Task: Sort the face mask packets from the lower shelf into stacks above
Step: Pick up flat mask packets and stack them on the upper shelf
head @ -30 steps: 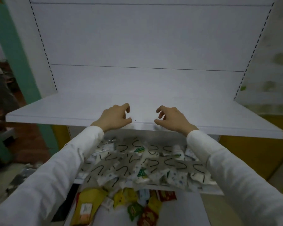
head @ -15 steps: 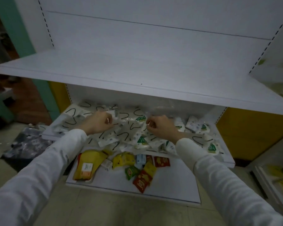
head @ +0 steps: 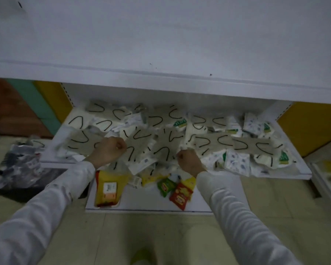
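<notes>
Packets (head: pixel 224 144): a loose, overlapping heap covers the lower shelf (head: pixel 287 175) from side to side. Most are pale with black ear loops showing, and some carry green labels. A few overhang the front edge.

Upper shelf (head: pixel 161 44): white, directly above the heap.

Left hand (head: pixel 108 152): in the left half of the heap with its fingers curled into a fist. Whether it grips a packet cannot be told, as the view is blurred.

Right hand (head: pixel 188 162): at the front edge near the middle, with fingers curled, pinching the edge of one of the packets.

Both arms wear white sleeves.

Bottom shelf (head: pixel 141 201): holds yellow, green and red snack bags (head: pixel 181 194).

Floor (head: pixel 161 236): a dark heap (head: pixel 17 169) lies left of the shelving.
</notes>
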Tool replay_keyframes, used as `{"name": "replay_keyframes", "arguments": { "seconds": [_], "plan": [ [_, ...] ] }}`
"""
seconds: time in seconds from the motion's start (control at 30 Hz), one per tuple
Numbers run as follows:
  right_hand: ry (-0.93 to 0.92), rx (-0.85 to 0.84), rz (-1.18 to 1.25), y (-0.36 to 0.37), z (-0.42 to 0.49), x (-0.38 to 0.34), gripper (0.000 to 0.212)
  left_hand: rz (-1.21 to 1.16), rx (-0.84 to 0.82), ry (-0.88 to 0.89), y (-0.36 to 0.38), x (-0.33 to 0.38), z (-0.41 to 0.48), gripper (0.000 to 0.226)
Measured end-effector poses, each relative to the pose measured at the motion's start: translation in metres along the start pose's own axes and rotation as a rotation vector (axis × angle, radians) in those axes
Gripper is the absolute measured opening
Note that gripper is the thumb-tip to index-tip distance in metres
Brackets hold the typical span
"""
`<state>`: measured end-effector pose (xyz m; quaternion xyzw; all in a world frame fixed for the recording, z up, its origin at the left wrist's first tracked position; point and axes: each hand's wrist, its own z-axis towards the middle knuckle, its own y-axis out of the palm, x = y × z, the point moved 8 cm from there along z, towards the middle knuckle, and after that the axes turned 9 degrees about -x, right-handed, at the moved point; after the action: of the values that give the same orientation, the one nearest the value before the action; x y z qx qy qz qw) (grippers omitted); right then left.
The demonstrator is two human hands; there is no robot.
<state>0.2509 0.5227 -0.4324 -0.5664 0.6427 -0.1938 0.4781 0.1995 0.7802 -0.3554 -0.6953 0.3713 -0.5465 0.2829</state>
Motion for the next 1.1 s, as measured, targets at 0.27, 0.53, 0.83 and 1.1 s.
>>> {"name": "replay_keyframes", "arguments": {
  "seconds": [0.27,0.53,0.83,1.1],
  "plan": [
    [0.214,0.134,0.086,0.008,0.038,0.006,0.031,-0.066,-0.080,0.002,0.043,-0.007,0.052,0.013],
    [0.381,0.099,0.090,0.025,0.060,-0.004,0.046,-0.179,-0.090,0.010,0.069,0.009,0.065,0.012],
    [0.316,0.206,0.513,0.014,0.051,0.014,0.018,-0.288,-0.079,0.003,0.080,0.018,0.065,0.011],
    [0.094,0.341,0.853,-0.003,0.035,0.014,0.014,-0.509,0.022,-0.104,0.077,0.013,0.065,0.015]
  ]
}}
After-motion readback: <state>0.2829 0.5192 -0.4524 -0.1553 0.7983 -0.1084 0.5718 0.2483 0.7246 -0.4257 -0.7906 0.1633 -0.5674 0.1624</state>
